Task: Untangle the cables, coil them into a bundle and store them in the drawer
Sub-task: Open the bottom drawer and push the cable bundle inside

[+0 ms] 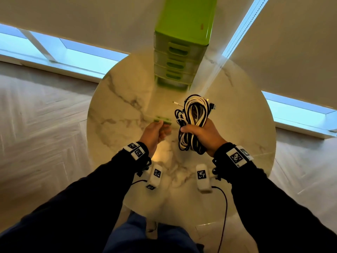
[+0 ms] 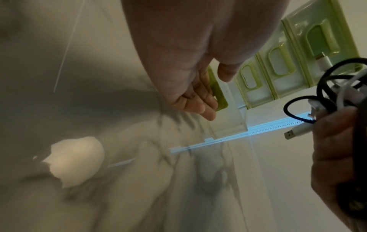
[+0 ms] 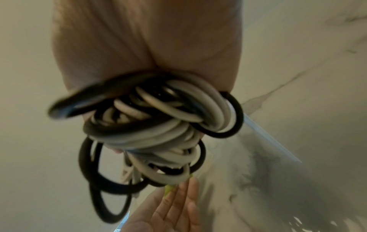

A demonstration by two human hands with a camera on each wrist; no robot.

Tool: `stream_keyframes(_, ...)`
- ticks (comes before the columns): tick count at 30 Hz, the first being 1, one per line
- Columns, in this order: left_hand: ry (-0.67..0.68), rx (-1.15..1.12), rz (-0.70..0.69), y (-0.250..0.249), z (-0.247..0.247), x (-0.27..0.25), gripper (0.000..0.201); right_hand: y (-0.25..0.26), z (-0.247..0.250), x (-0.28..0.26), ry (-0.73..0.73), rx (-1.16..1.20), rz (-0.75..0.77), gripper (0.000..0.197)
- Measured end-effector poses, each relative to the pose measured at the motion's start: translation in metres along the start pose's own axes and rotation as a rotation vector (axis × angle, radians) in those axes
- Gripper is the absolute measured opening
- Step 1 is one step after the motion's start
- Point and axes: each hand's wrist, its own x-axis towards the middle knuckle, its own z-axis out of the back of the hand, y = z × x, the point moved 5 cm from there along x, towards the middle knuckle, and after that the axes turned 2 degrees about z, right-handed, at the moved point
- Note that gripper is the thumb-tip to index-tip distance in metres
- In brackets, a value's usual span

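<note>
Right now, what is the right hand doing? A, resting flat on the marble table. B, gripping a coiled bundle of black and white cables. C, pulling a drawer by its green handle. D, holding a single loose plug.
B: the right hand is wrapped round the coiled cable bundle above the marble table, while the left hand has the pulled-out drawer by its green handle.

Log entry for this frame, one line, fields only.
phase: storing | right hand: grips coiled cable bundle above table | left hand: fingers on handle of pulled-out bottom drawer | bundle: not yet in drawer
</note>
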Motion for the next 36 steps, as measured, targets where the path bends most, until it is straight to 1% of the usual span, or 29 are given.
stream_keyframes(4, 0.009, 0.058, 0.017, 0.009, 0.008, -0.01, 0.034, 0.001, -0.008, -0.003, -0.01, -0.052, -0.043, 0.03)
stream_keyframes(7, -0.016, 0.058, 0.02, 0.008, 0.018, -0.012, 0.026, 0.006, -0.014, 0.006, -0.013, -0.054, -0.088, 0.031)
stream_keyframes(9, -0.046, 0.01, -0.028, -0.004, 0.025, -0.016, 0.021, 0.009, -0.019, 0.018, -0.021, -0.07, -0.123, 0.034)
stream_keyframes(11, -0.082, 0.034, -0.109, -0.024, 0.028, -0.022, 0.017, 0.011, -0.025, 0.032, -0.04, -0.089, -0.169, 0.036)
stream_keyframes(13, -0.132, 0.184, -0.228, -0.048, 0.029, -0.023, 0.013, 0.013, -0.033, 0.046, -0.047, -0.091, -0.216, 0.036)
stream_keyframes(15, -0.167, 0.413, -0.388, -0.069, 0.03, -0.013, 0.008, 0.015, -0.042, 0.061, -0.047, -0.098, -0.257, 0.034)
stream_keyframes(16, -0.183, 0.546, -0.452, -0.076, 0.032, -0.006, 0.012, 0.014, -0.047, 0.069, -0.051, -0.106, -0.279, 0.033)
stream_keyframes(17, -0.197, 0.679, -0.485, -0.081, 0.033, 0.003, 0.021, 0.014, -0.051, 0.077, -0.055, -0.108, -0.303, 0.031)
stream_keyframes(19, -0.206, 0.9, -0.475, -0.086, 0.037, 0.022, 0.042, 0.012, -0.058, 0.093, -0.054, -0.103, -0.353, 0.031)
stream_keyframes(20, -0.177, 0.966, -0.457, -0.087, 0.038, 0.03, 0.052, 0.01, -0.061, 0.099, -0.055, -0.098, -0.378, 0.032)
stream_keyframes(22, -0.099, 0.986, -0.405, -0.089, 0.04, 0.041, 0.064, 0.007, -0.066, 0.113, -0.075, -0.11, -0.416, 0.03)
stream_keyframes(23, -0.082, 0.987, -0.381, -0.09, 0.04, 0.044, 0.066, 0.005, -0.069, 0.12, -0.088, -0.119, -0.428, 0.033)
stream_keyframes(26, -0.1, 0.905, -0.363, -0.086, 0.047, 0.049, 0.063, 0.001, -0.078, 0.138, -0.099, -0.144, -0.446, 0.055)
stream_keyframes(28, -0.078, 0.881, -0.366, -0.081, 0.049, 0.049, 0.058, -0.002, -0.085, 0.146, -0.107, -0.114, -0.455, 0.056)
stream_keyframes(30, -0.051, 0.898, -0.394, -0.081, 0.051, 0.051, 0.055, -0.012, -0.088, 0.155, -0.149, -0.095, -0.443, 0.059)
stream_keyframes(33, -0.015, 0.944, -0.429, -0.086, 0.052, 0.049, 0.054, -0.049, -0.086, 0.184, -0.228, -0.15, -0.337, 0.074)
stream_keyframes(34, 0.005, 0.974, -0.446, -0.087, 0.051, 0.048, 0.055, -0.05, -0.086, 0.183, -0.247, -0.172, -0.331, 0.08)
stream_keyframes(36, 0.065, 1.048, -0.463, -0.092, 0.049, 0.044, 0.057, -0.032, -0.089, 0.167, -0.268, -0.183, -0.319, 0.087)
